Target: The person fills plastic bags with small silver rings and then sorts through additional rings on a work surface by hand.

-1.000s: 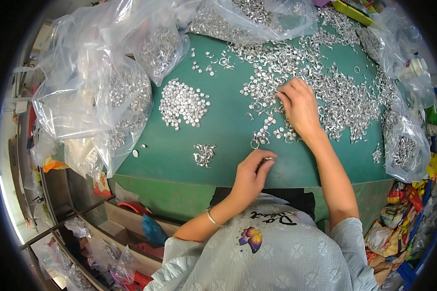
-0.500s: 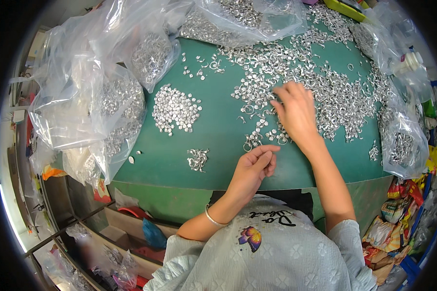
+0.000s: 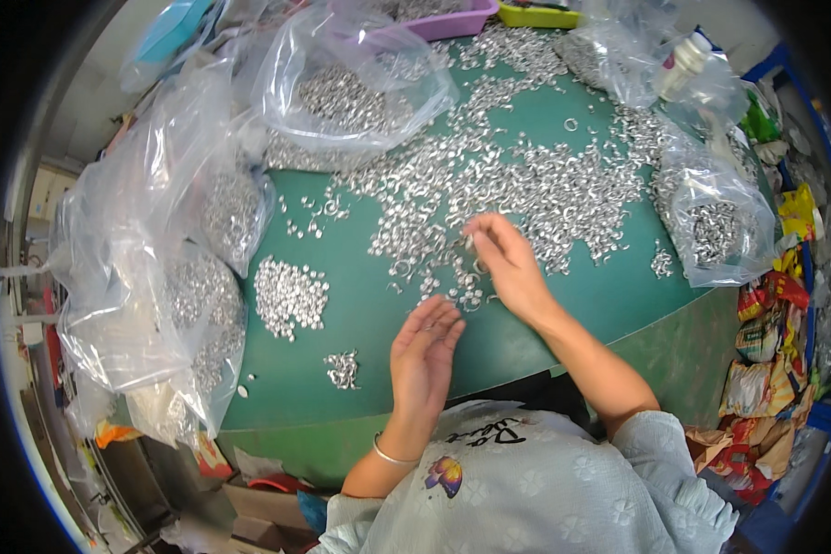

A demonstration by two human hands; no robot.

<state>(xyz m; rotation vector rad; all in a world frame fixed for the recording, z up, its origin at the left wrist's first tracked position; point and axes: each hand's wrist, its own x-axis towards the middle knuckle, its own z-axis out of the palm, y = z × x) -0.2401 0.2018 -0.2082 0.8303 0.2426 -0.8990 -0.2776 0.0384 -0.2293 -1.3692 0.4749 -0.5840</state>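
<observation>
Small silvery metal pieces, several ring-shaped, spread in a wide loose pile (image 3: 526,185) over the green tabletop (image 3: 360,277). Over the pile's near edge is my right hand (image 3: 512,268), its thumb and forefinger drawn close together; whatever is between them is too small to make out. My left hand (image 3: 423,355) hovers just to its left, near the table's front edge, palm turned inward with fingers loosely stretched and nothing visible in it. Farther left are a heap of small flower-like pieces (image 3: 291,295) and a smaller clump of curved pieces (image 3: 343,369).
Clear plastic bags of metal pieces stand at left (image 3: 203,314), back (image 3: 351,102) and right (image 3: 716,231). A purple tray (image 3: 452,23) and a yellow tray (image 3: 535,16) sit at the far edge. A white bottle (image 3: 683,65) stands at back right, with colourful packets (image 3: 757,369) beyond the right edge.
The view has shifted, bringing the trays into sight. My right hand has drawn back to the pile's near edge and its fingers have come together. My left hand's curled fingers have opened out.
</observation>
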